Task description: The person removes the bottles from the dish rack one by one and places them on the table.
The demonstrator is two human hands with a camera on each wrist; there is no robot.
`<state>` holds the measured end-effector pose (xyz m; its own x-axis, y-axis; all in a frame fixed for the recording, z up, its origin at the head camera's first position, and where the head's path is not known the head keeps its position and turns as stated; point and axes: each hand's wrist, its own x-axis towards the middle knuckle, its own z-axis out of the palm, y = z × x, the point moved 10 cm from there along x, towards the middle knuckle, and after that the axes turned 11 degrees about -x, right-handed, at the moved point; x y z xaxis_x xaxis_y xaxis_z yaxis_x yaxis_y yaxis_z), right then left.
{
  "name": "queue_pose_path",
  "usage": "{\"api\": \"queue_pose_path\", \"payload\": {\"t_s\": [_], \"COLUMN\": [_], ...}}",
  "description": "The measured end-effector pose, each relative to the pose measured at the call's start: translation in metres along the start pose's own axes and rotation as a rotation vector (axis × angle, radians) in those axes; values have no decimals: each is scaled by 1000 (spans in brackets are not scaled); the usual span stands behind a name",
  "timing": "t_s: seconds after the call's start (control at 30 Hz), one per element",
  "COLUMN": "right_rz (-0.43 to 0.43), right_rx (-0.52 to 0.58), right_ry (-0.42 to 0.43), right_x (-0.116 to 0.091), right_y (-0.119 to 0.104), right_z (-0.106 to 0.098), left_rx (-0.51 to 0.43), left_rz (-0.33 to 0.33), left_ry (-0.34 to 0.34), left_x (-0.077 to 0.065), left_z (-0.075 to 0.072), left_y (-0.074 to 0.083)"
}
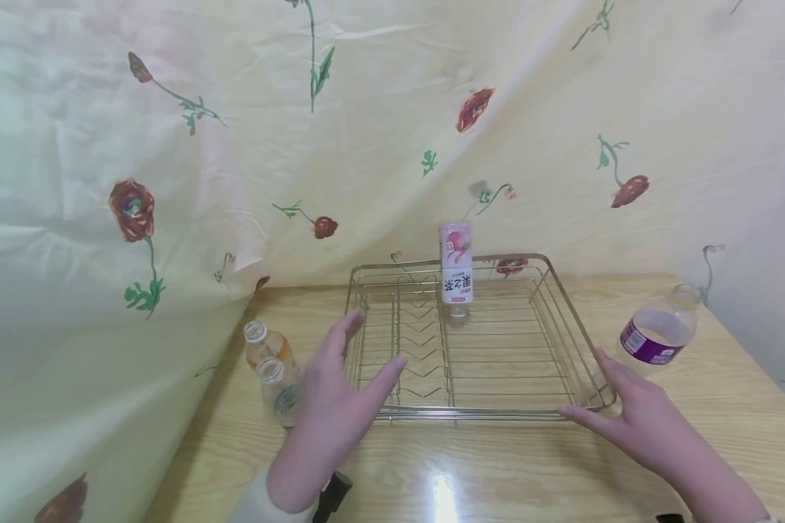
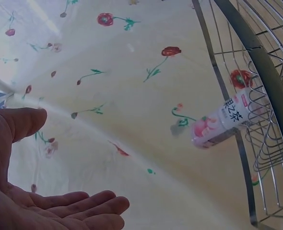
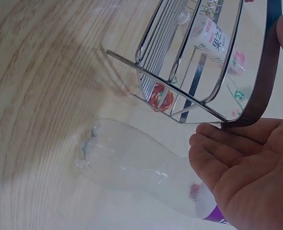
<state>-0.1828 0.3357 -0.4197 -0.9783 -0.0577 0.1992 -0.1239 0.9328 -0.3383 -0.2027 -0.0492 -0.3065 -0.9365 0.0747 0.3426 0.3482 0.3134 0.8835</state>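
Observation:
A wire dish rack [image 1: 497, 414] lies on the wooden table between my hands. My left hand [image 1: 340, 396] hovers by the rack's left front corner, thumb and fingers spread, with nothing held. At the right front corner is my right hand [image 1: 641, 410]: the thumb touches the front rim and the fingers lie along the side rim, fairly straight. A pink-and-white labelled bottle [image 1: 456, 265] is upside down at the back of the rack, neck lowest. In the right wrist view, the fingertips meet the rim [image 3: 268, 57] at its corner, and a clear purple-labelled bottle [image 3: 136, 163] shows below.
Two clear bottles, one with an orange tint [image 1: 271, 345] and another [image 1: 281, 399] partly behind my left hand, stand left of the rack. The purple-labelled bottle [image 1: 667, 330] is right of the rack. A flowered cloth [image 1: 366, 145] hangs behind and beside the table [image 1: 510, 479].

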Motion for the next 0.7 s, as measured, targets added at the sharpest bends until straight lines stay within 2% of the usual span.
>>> {"api": "queue_pose_path", "payload": {"t_s": [0.1,0.53,0.7], "right_rz": [-2,16,14], "right_rx": [0,2,-2], "right_ry": [5,-37,-20], "right_x": [0,2,0], "right_y": [0,-1,0], "right_z": [-1,-1,-2], "left_rx": [-9,-42,-97], "left_rz": [-15,-152,-153], "left_ry": [-18,-92,-110], "left_x": [7,31,43], "left_z": [7,34,43], "left_y": [-2,-22,-24]}}
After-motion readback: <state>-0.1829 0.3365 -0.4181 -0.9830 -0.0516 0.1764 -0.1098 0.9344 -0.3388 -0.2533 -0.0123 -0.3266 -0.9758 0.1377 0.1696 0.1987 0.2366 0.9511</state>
